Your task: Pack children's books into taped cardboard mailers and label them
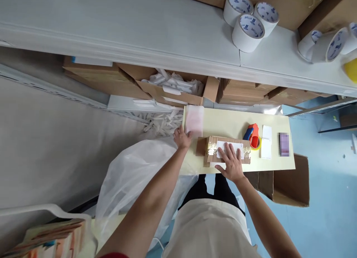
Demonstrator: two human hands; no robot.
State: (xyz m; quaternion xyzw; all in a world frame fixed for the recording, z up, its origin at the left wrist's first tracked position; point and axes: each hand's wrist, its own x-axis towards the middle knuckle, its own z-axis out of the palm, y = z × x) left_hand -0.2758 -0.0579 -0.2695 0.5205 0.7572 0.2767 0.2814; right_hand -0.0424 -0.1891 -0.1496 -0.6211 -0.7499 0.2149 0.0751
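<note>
My right hand [231, 163] lies flat, fingers spread, on a white label [221, 144] on top of a taped cardboard box [247, 154]. Another white paper edge shows at the near side of this box. My left hand [182, 138] is at the left edge of the pale yellow table [223, 120], fingers apart. Its thumb touches the near corner of a stack of thin pinkish sheets [194, 120]. An orange and blue tape dispenser [253, 135] with yellow tape stands beyond the right end of the box. Beside it are white label sheets [266, 148].
A purple item [284, 144] lies at the table's right. An open carton [291, 181] sits below on the blue floor. Tape rolls [248, 33] stand on the shelf [125, 23] above. Left are a translucent plastic bag [134, 172] and heaped white strips [163, 121].
</note>
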